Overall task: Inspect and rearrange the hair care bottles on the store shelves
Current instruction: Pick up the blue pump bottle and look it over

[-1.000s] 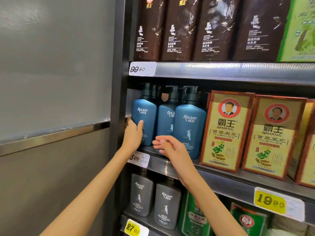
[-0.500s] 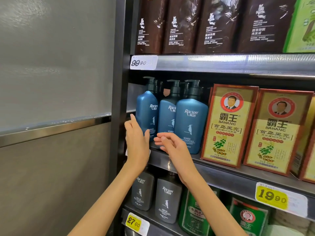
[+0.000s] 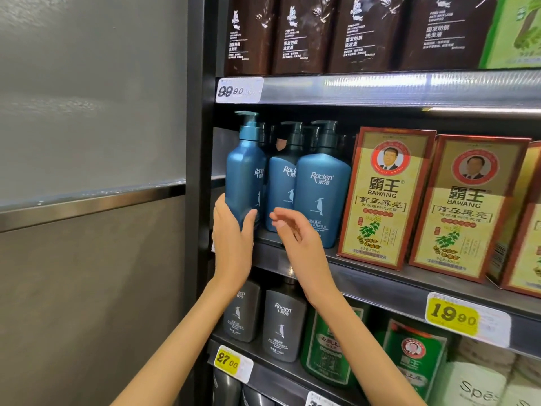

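Gripping the blue Raclen pump bottle (image 3: 244,177) low on its body, at the left end of the middle shelf (image 3: 380,288), the left hand (image 3: 232,238) curled round it. The right hand (image 3: 295,241) hovered beside, fingers loose and empty. Smooth, rigid and likely heavy, the bottle seemed safest held by the body, not the pump.

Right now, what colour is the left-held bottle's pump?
Teal plastic pump on the blue bottle; head view.

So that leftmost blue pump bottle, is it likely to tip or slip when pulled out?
Probably tippy: the leftmost blue pump bottle is tall and narrow, and the left hand grips it low. Its smooth sides may slip. Looks rigid, so unlikely to flex.
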A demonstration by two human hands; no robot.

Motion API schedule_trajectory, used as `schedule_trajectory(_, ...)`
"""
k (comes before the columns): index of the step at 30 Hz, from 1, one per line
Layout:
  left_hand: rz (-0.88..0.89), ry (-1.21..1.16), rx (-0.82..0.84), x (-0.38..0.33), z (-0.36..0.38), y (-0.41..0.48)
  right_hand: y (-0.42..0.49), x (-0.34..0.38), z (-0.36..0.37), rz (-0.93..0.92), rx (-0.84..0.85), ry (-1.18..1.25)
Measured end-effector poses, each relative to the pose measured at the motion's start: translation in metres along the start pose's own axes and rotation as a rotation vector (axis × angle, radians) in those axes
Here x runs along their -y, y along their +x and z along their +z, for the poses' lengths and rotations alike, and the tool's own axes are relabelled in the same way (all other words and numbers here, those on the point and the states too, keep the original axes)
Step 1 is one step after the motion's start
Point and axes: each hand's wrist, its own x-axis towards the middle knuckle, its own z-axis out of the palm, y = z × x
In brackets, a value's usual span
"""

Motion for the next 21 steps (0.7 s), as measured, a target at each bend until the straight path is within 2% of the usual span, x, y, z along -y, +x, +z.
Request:
schedule_trajectory(3,0.081,-0.051,-0.011,-0.007,-0.015,-0.018,-0.004,0.005,0.003,-0.083,-0.082,0.024)
schedule_trajectory(6,0.058,-0.167,0.042,-0.014,-0.036,-0.035,-0.001,0.009,0.005,-0.004,-0.066,0.036)
schedule_trajectory(9,-0.047,-0.407,0.203,-0.013,-0.060,-0.048,0.000,0.009,0.003,0.145,0.144,0.258)
schedule_trajectory(13,-0.282,-0.688,0.469,-0.001,-0.081,-0.062,-0.010,0.004,0.001,0.183,0.388,0.459)
schedule_trajectory(18,-0.346,-0.612,0.529,0.006,-0.085,-0.075,-0.020,-0.007,0.009,0.217,0.298,0.351)
schedule_trajectory(21,-0.310,-0.473,0.482,0.007,-0.086,-0.084,-0.027,-0.012,0.009,0.228,0.268,0.351)
